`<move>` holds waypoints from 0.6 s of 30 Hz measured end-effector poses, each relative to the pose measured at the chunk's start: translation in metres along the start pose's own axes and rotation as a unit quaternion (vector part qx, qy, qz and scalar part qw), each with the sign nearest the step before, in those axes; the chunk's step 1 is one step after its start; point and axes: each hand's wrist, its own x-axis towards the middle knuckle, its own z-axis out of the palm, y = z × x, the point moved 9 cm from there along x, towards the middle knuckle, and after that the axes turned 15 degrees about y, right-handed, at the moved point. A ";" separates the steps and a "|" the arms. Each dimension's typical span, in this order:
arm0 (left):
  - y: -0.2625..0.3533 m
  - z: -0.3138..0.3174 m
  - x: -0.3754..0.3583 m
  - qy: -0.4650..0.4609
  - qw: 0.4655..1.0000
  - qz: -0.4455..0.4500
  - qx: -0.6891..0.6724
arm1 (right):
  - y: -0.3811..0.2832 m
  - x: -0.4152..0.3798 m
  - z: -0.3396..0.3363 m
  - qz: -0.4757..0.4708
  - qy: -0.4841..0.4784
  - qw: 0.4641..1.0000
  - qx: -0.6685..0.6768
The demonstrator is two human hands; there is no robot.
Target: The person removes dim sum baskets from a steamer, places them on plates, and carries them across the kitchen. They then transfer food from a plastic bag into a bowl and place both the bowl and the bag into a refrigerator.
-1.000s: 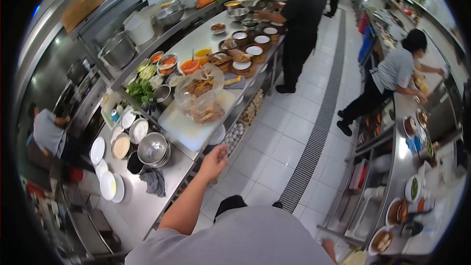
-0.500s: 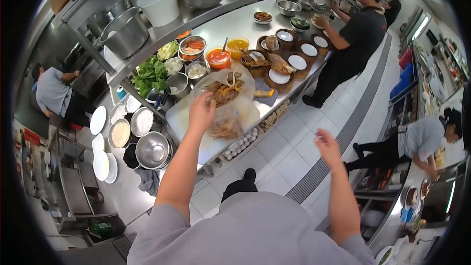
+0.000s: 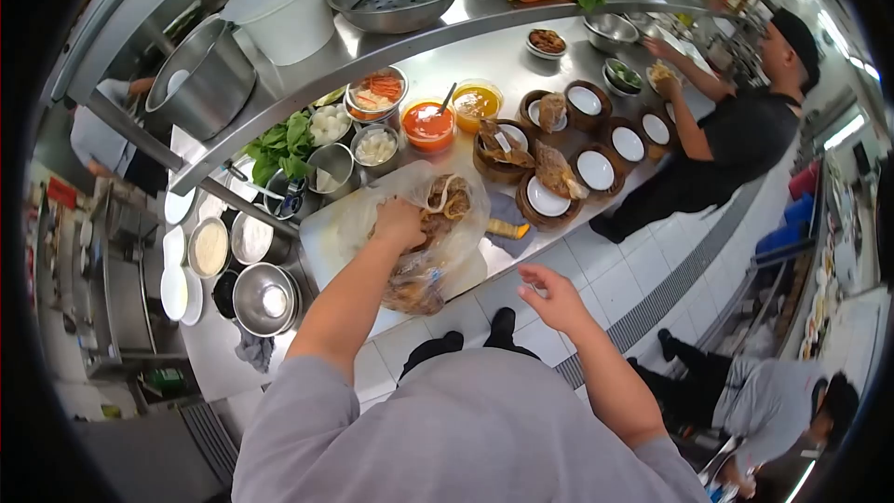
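A clear plastic bag (image 3: 472, 184) of brown, cooked-looking meat pieces (image 3: 415, 287) lies on the white cutting board (image 3: 328, 233) at the counter's front. My left hand (image 3: 400, 222) is at the upper left of the bag, its fingers bent down and closed on the plastic; the fingertips are hidden. My right hand (image 3: 553, 298) hangs in the air to the right of the bag, past the counter edge. Its fingers are apart and nothing is in it. A yellow-handled tool (image 3: 507, 227) lies on a grey cloth (image 3: 515, 242) right of the bag.
Behind the board stand a red sauce container (image 3: 428, 125), a yellow sauce container (image 3: 478, 104) and bowls of cut vegetables. Round brown pots (image 3: 503, 164) with white dishes line the right. A metal shelf (image 3: 307, 84) overhangs the counter. A co-worker (image 3: 745, 140) stands at the far right end.
My left hand has come down onto the bag and closed on it. My right hand has moved left, nearer the counter. The view has shifted; the co-worker in grey at right bends lower.
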 end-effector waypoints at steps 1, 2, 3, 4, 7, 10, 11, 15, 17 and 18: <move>-0.006 -0.001 -0.008 -0.001 1.000 -0.016 0.000 | -0.004 0.018 0.005 -0.007 -0.015 1.000 0.001; -0.006 -0.007 -0.019 0.020 0.999 0.001 -0.042 | -0.019 0.036 0.010 -0.088 -0.006 0.996 -0.028; -0.005 -0.015 -0.027 0.042 0.996 0.022 -0.081 | -0.037 0.052 0.018 -0.167 0.006 0.984 -0.054; -0.010 -0.019 -0.036 0.040 0.996 0.011 -0.077 | -0.057 0.065 0.031 -0.233 -0.006 0.972 -0.044; -0.017 -0.047 -0.060 0.153 0.981 0.000 -0.122 | -0.078 0.110 0.105 -0.312 -0.147 0.932 -0.113; -0.033 -0.056 -0.067 0.149 0.965 -0.067 -0.207 | -0.056 0.157 0.169 -0.392 -0.104 0.876 -0.262; -0.046 -0.056 -0.068 0.144 0.946 -0.143 -0.251 | -0.056 0.163 0.176 -0.398 -0.110 0.873 -0.258; -0.060 -0.039 -0.050 0.117 0.931 -0.203 -0.281 | -0.065 0.184 0.188 -0.387 -0.092 0.854 -0.334; -0.050 -0.008 -0.039 0.116 0.957 -0.128 -0.233 | -0.024 0.194 0.214 -0.334 -0.152 0.836 -0.408; -0.040 -0.003 -0.026 0.127 0.974 -0.053 -0.179 | -0.014 0.200 0.215 -0.327 -0.144 0.835 -0.418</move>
